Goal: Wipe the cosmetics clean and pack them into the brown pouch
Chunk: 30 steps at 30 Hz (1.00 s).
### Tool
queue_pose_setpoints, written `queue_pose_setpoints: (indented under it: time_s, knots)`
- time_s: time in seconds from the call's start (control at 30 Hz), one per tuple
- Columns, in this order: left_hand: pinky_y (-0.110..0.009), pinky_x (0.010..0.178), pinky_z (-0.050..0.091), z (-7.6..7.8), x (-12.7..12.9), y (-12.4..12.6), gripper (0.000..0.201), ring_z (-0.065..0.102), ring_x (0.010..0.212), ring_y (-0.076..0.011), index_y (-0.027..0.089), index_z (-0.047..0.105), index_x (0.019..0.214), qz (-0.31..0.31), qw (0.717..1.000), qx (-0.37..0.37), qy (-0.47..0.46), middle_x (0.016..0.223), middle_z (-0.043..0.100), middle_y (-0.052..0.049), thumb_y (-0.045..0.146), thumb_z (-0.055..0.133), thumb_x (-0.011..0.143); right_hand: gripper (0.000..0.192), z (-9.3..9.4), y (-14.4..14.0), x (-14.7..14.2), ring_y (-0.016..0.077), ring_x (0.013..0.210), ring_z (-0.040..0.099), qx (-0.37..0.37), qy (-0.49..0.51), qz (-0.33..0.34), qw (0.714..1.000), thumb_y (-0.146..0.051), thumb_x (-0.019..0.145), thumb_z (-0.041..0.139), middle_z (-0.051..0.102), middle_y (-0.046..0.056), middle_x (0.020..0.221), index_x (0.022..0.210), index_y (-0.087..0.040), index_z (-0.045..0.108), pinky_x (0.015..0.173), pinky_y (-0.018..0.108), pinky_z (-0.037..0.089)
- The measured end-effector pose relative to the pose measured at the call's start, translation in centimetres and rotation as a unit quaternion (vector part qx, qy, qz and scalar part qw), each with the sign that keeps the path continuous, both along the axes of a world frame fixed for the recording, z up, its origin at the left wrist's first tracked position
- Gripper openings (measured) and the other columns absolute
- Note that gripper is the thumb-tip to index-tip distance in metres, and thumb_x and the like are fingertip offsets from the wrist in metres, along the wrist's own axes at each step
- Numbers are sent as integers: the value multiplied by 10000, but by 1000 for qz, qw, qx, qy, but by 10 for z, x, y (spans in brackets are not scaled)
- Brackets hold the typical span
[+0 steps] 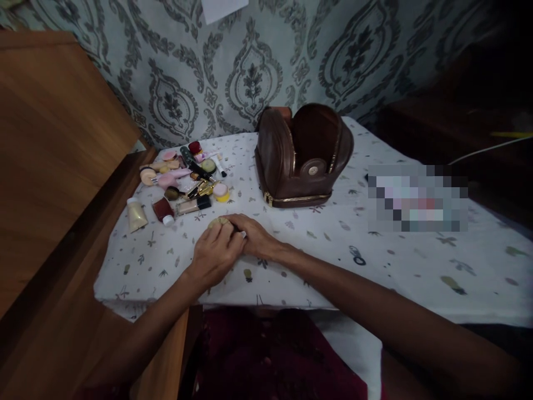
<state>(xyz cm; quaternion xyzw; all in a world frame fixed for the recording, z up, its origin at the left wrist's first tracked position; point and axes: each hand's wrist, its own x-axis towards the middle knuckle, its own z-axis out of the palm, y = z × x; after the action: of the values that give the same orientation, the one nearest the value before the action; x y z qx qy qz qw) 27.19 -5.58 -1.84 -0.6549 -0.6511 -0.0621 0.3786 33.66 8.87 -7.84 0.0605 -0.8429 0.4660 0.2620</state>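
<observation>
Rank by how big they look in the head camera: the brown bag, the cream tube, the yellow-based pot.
1. brown bag, far the largest.
2. cream tube.
3. yellow-based pot, smallest, though it sits slightly farther back.

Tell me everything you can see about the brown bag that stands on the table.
The brown bag looks like glossy leather, a rounded case with gold zipper teeth along its edges. It is unzipped and stands open: one domed half hangs to the left, and the dark inside faces the camera. A round, pale emblem sits low on the inner wall. It rests on the white patterned tablecloth near the wallpapered wall, to the right of the scattered cosmetics. Neither hand touches it.
</observation>
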Motion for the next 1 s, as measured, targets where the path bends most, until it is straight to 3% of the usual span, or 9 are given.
queue_pose_setpoints:
  time_s: [0.1, 0.17, 0.27, 0.37, 0.5, 0.6, 0.7, 0.87, 1.0]
  knots:
    - [-365, 829, 477, -6, -9, 5, 50, 604, 949, -231, 180, 597, 854, -81, 997, 14, 5, 1003, 668, -101, 153, 597, 896, 448, -2, 0, -1, 260, 1159, 606, -5, 37, 15, 999, -135, 757, 624, 670, 104, 1227, 1202, -179, 602, 1038, 448, 448]
    - [-398, 877, 483, -10, -17, 1, 34, 596, 1041, -251, 189, 583, 902, -101, 994, 25, -10, 1093, 656, -113, 176, 613, 893, 459, 0, 0, -1, 269, 1138, 616, 2, 25, 12, 1000, -140, 736, 659, 679, 105, 1206, 1190, -178, 608, 1016, 447, 462]
    - [-442, 902, 497, -16, -32, -14, 193, 579, 1107, -282, 187, 542, 1041, -90, 992, 40, -77, 1168, 613, -153, 255, 641, 889, 492, 6, -1, -1, 286, 1086, 624, 16, -29, -8, 999, -228, 727, 747, 686, 111, 1163, 1195, -167, 608, 955, 451, 488]
    - [-429, 866, 518, -24, -47, -30, 352, 573, 1118, -289, 178, 476, 1167, -26, 977, 50, -206, 1197, 567, -169, 326, 631, 888, 589, 10, -1, 0, 290, 1104, 606, 21, -56, -9, 998, -350, 713, 819, 664, 122, 1194, 1225, -169, 590, 960, 456, 480]
    - [-350, 763, 506, -25, -57, -42, 334, 608, 890, -213, 190, 445, 1203, 90, 899, 8, -429, 1004, 594, -66, 371, 515, 932, 666, 14, -2, 3, 295, 1166, 548, 30, -59, -2, 998, -423, 719, 826, 604, 130, 1240, 1279, -182, 557, 1010, 477, 451]
    - [-285, 720, 463, -16, -55, -42, 203, 558, 757, -163, 199, 521, 1025, 90, 839, -12, -537, 828, 564, 1, 381, 455, 960, 762, 17, -5, 4, 297, 1217, 490, 34, -56, -18, 998, -432, 746, 805, 540, 141, 1272, 1384, -180, 474, 1049, 486, 421]
    - [-279, 750, 446, -7, -52, -39, 212, 555, 798, -167, 194, 564, 872, 64, 813, 8, -578, 824, 581, -7, 372, 479, 948, 705, 20, -8, 4, 284, 1195, 485, 41, -56, -19, 997, -408, 803, 757, 535, 113, 1222, 1410, -215, 455, 1034, 481, 429]
    - [-321, 836, 461, -3, -50, -38, 205, 595, 936, -207, 194, 646, 988, 31, 804, 43, -592, 974, 637, -52, 365, 568, 906, 576, 24, -9, 1, 283, 1091, 525, 37, -40, -22, 998, -400, 811, 740, 572, 97, 1120, 1320, -225, 534, 962, 474, 452]
    - [-313, 806, 482, 3, -44, -39, 220, 612, 958, -214, 199, 645, 1054, 27, 815, 63, -576, 1035, 657, -59, 343, 607, 892, 474, 26, -7, 4, 235, 988, 564, -44, -43, -23, 998, -414, 822, 712, 597, 79, 1084, 1226, -215, 565, 877, 398, 484]
